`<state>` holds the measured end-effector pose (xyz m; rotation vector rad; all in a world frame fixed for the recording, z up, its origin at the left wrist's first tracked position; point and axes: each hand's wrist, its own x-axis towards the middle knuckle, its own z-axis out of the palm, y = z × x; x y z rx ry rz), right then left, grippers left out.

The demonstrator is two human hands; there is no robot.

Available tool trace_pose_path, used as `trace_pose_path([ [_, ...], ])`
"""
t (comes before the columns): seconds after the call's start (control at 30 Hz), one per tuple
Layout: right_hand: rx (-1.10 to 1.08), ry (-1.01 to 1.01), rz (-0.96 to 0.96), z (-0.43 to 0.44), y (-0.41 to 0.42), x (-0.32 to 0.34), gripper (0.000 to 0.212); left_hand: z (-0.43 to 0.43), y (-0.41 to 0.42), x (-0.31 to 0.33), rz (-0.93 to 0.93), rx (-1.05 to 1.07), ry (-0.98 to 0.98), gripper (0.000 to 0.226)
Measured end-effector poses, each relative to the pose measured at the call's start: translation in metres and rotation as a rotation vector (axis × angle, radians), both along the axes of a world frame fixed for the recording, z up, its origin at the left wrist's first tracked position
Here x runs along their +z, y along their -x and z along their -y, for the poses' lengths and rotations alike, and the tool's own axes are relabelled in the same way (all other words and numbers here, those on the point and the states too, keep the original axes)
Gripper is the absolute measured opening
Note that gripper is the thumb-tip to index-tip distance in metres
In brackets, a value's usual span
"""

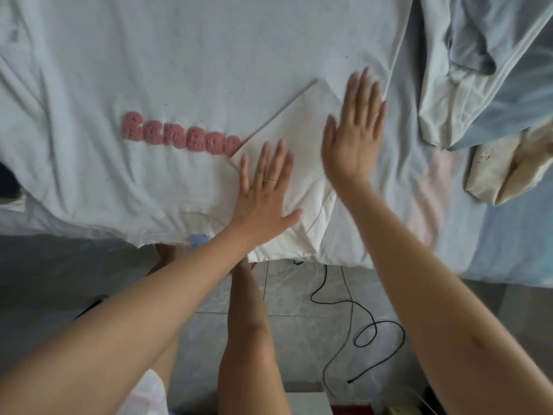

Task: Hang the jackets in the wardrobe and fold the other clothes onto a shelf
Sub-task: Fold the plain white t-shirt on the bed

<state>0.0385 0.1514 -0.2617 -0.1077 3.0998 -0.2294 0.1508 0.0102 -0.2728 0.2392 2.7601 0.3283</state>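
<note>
**Two flat hands on a folded T-shirt flap**

Both bare forearms reach in from the bottom edge, the left forearm (119,324) from the lower left and the right forearm (434,295) from the lower right. They meet over a white T-shirt (179,70) spread front-up on the bed (508,250), with pink lettering (179,136) running across its chest. Just right of the pink lettering a flap of the shirt (299,124) is folded inward, and its slanted edge covers the end of the lettering.

The left hand (263,196) lies palm down on the lower part of this flap, just below and right of the last visible letter. Its grip is slack: fingers straight and spread, thumb out, holding nothing. A thin ring (270,182) sits on one finger.

The right hand (353,139) is farther right of the lettering and a little higher, over the flap's outer edge. It is also palm down, with straight fingers and nothing in its grip. It is blurred, so I cannot tell whether it presses the cloth or hovers just above it.

Below the lettering, at the shirt's near edge, a small blue tag (199,239) shows. Well to the right of the lettering and higher lies a crumpled blue-grey garment (493,40), and under that a cream cloth piece (502,172). Below the lettering, off the bed, a black cable (368,327) loops over the tiled floor (299,298).
</note>
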Motion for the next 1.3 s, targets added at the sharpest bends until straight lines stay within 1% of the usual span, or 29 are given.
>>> trace_pose_path([
  [0.07,0.171,0.009,0.125,-0.003,-0.052,-0.006,0.060,-0.002,-0.005,-0.005,0.066,-0.046,0.048,0.111],
  [0.1,0.217,-0.019,0.198,-0.012,-0.077,-0.011,0.060,0.000,-0.005,-0.008,0.095,-0.046,0.073,0.114],
  [0.13,0.195,-0.047,0.268,-0.024,-0.099,-0.016,0.060,0.003,-0.005,-0.010,0.115,-0.047,0.080,0.117],
  [0.17,0.107,-0.074,0.334,-0.036,-0.117,-0.019,0.062,0.005,-0.004,-0.011,0.128,-0.054,0.081,0.120],
  [0.23,-0.141,-0.126,0.422,-0.052,-0.140,-0.022,0.067,0.008,-0.002,-0.011,0.154,-0.097,0.071,0.125],
  [0.3,-0.302,-0.138,0.416,-0.042,-0.150,-0.015,0.072,0.020,0.000,-0.005,0.170,-0.143,0.008,0.122],
  [0.33,-0.310,-0.110,0.371,-0.038,-0.153,-0.011,0.073,0.022,0.001,-0.002,0.177,-0.156,-0.044,0.117],
  [0.4,-0.221,-0.034,0.282,-0.015,-0.158,-0.002,0.070,0.044,0.003,0.008,0.163,-0.124,-0.168,0.102],
  [0.47,-0.139,0.053,0.261,0.021,-0.163,0.003,0.066,0.081,0.001,0.018,0.069,-0.012,-0.228,0.087],
  [0.57,-0.094,0.180,0.256,0.095,-0.157,0.003,0.061,0.157,0.001,0.034,-0.092,0.338,-0.233,0.068],
  [0.67,-0.059,0.285,0.214,0.181,-0.138,0.004,0.057,0.251,0.008,0.051,-0.212,0.767,-0.186,0.062],
  [0.73,-0.072,0.365,0.189,0.232,-0.121,0.005,0.059,0.308,0.014,0.056,-0.227,0.947,-0.171,0.062],
  [0.8,-0.076,0.451,0.189,0.275,-0.103,0.009,0.062,0.349,0.019,0.055,-0.151,1.029,-0.291,0.062],
  [0.87,-0.014,0.518,0.222,0.316,-0.088,0.013,0.066,0.378,0.023,0.053,-0.017,1.149,-0.515,0.062],
  [0.9,0.033,0.543,0.253,0.338,-0.080,0.014,0.069,0.392,0.027,0.052,0.016,1.215,-0.591,0.062],
  [0.93,0.063,0.560,0.294,0.341,-0.076,0.014,0.070,0.386,0.031,0.049,0.030,1.263,-0.622,0.063],
  [1.0,0.122,0.588,0.346,0.362,-0.071,0.011,0.074,0.389,0.042,0.046,-0.027,1.333,-0.631,0.063],
  [1.07,0.130,0.527,0.392,0.362,-0.073,0.006,0.076,0.379,0.051,0.042,-0.058,1.366,-0.644,0.060],
  [1.1,0.144,0.491,0.408,0.368,-0.075,0.004,0.077,0.383,0.053,0.039,-0.054,1.387,-0.657,0.055],
  [1.13,0.138,0.489,0.420,0.368,-0.075,0.001,0.078,0.383,0.057,0.036,-0.023,1.398,-0.668,0.045],
  [1.2,0.094,0.574,0.474,0.366,-0.072,0.000,0.077,0.384,0.063,0.043,0.028,1.417,-0.705,0.016],
  [1.23,0.055,0.652,0.525,0.362,-0.071,-0.001,0.075,0.383,0.065,0.049,0.020,1.452,-0.772,0.017],
  [1.27,0.025,0.738,0.572,0.359,-0.069,0.000,0.072,0.383,0.065,0.057,-0.012,1.519,-0.876,0.020],
  [1.3,-0.006,0.836,0.623,0.357,-0.066,0.002,0.068,0.383,0.063,0.069,-0.054,1.617,-1.009,0.019],
])
